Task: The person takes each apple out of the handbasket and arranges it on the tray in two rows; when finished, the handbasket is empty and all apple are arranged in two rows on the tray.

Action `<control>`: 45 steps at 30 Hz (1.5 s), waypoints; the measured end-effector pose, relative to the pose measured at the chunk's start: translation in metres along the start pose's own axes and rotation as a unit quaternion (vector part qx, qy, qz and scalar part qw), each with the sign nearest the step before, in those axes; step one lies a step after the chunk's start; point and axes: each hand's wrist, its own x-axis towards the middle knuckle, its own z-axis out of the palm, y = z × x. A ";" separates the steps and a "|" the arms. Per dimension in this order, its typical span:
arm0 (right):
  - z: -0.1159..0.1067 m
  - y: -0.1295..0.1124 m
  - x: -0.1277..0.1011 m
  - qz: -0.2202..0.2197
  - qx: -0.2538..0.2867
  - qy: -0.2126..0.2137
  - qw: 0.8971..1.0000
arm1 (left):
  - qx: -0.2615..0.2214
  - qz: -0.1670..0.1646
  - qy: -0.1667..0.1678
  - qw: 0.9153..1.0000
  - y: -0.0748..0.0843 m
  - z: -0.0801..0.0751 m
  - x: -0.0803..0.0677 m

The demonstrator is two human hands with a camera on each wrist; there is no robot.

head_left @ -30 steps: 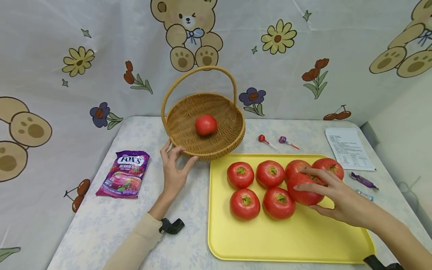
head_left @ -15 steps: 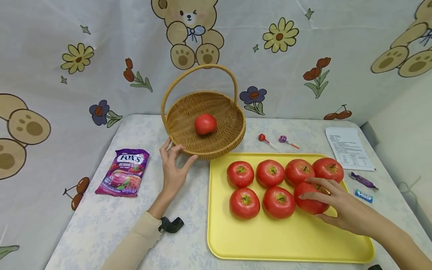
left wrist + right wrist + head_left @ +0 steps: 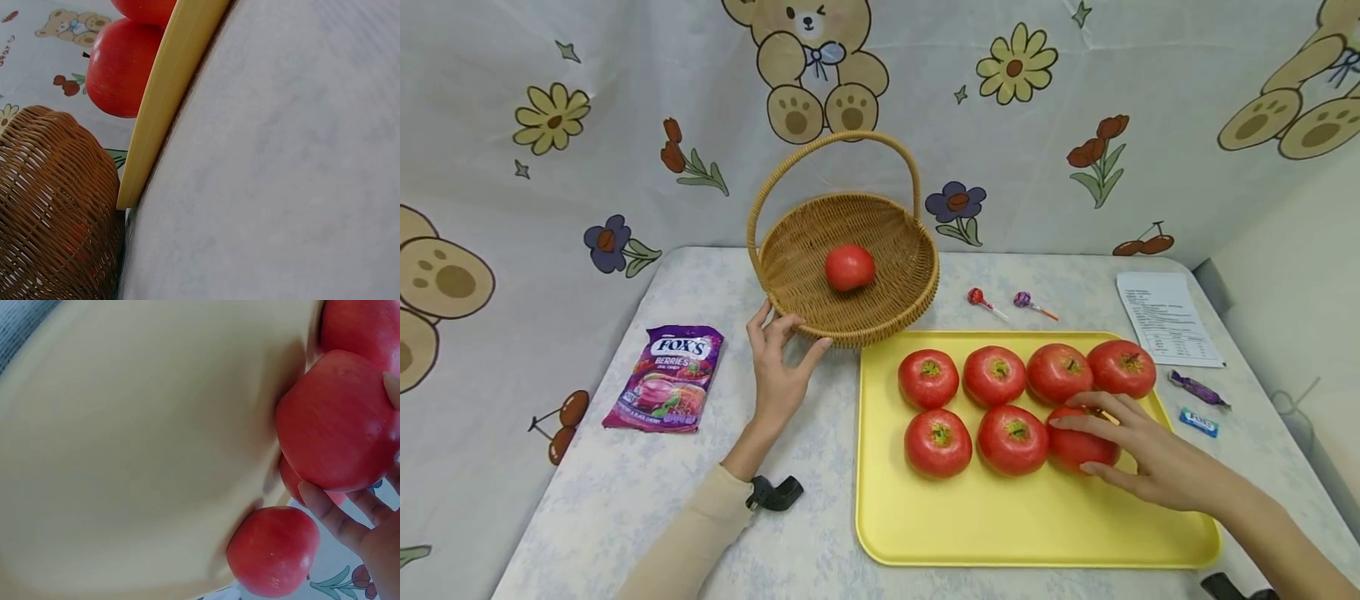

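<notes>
A round red tomato [image 3: 1077, 444] with a small brownish stem scar on top lies at the right end of the front row, right of centre in the head view, resting on the yellow tray [image 3: 1000, 525]. It touches the tomato to its left. A wicker basket [image 3: 880, 321] with an arched handle sits upper centre, tipped up at its far side, one tomato inside.
</notes>
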 end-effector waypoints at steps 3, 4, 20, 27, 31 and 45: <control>0.001 0.000 0.000 0.013 0.001 -0.009 1.000 | -0.001 0.002 0.000 1.000 0.000 0.000 0.000; 0.001 0.000 0.000 0.015 0.000 -0.012 1.000 | -0.001 0.004 -0.001 1.000 0.000 0.000 0.000; 0.011 0.002 -0.005 -0.012 -0.029 -0.009 0.999 | 0.010 0.001 -0.004 1.000 0.002 -0.002 0.000; 0.011 0.002 -0.005 -0.023 -0.047 0.003 0.999 | 0.012 -0.003 -0.004 1.000 0.001 -0.002 0.000; 0.011 0.000 -0.007 -0.023 -0.055 0.000 0.998 | 0.010 -0.005 -0.006 1.000 0.001 -0.002 -0.001; -0.043 -0.022 0.059 -0.044 -0.026 0.028 0.998 | 0.005 0.003 -0.006 1.000 0.001 -0.001 -0.002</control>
